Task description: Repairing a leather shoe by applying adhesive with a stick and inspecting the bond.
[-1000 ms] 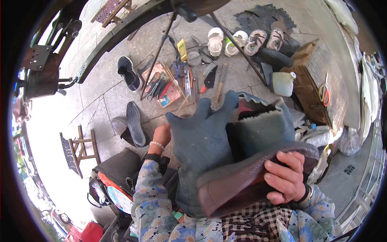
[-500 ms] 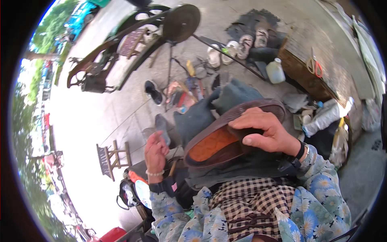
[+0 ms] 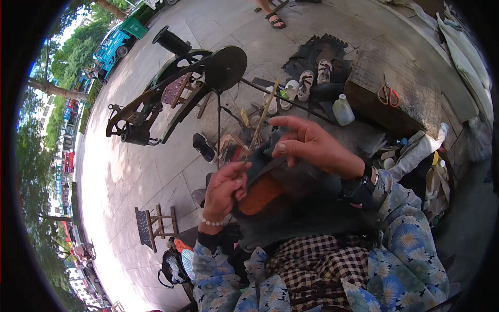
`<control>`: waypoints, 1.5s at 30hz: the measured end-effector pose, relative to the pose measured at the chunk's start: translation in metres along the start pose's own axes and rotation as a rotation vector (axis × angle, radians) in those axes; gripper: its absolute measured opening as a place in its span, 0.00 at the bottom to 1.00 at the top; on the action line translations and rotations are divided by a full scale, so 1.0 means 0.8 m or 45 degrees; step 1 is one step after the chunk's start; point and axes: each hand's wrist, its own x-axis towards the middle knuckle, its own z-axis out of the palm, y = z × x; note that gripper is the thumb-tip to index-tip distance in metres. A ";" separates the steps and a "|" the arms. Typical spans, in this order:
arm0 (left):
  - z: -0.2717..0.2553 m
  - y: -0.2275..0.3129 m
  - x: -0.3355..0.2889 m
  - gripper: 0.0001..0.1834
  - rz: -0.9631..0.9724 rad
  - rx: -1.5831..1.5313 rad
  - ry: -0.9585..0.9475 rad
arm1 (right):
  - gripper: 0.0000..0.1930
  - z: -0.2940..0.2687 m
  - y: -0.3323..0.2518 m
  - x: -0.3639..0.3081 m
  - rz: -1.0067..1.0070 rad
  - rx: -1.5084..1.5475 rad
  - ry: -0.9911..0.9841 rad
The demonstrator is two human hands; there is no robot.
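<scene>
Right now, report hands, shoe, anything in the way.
Left hand curled by the shoe, grip unclear. Right hand above it, thumb and index apart. Shoe over dark cloth, orange inside showing. Pale stick beyond left hand; can't tell whether held.

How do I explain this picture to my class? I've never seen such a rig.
There's no robot: a person works bare-handed, seen by a head-worn fisheye camera looking down, so straight edges bend. The left hand appears to pinch a stick; the right hand, fingers apart, is above a shoe with an orange inside, over the lap. On the paved ground are a dark machine with a wheel, other shoes and a bottle. Scissors lie on a box.
</scene>
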 end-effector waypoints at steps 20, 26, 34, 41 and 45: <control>0.054 -0.028 0.033 0.09 0.293 -0.106 0.374 | 0.08 -0.145 0.018 -0.067 -0.154 -0.642 0.621; 0.056 -0.025 0.021 0.09 0.317 -0.043 0.370 | 0.10 -0.227 0.063 -0.083 0.437 -1.199 0.625; 0.059 -0.029 0.007 0.09 0.325 0.058 0.440 | 0.25 -0.290 0.132 0.006 -0.104 -0.495 0.830; 0.063 -0.035 0.011 0.10 0.304 0.136 0.508 | 0.23 -0.423 0.282 0.031 0.547 -0.578 1.300; 0.068 -0.030 0.009 0.10 0.320 0.169 0.563 | 0.19 -0.432 0.316 0.024 0.509 -0.917 1.123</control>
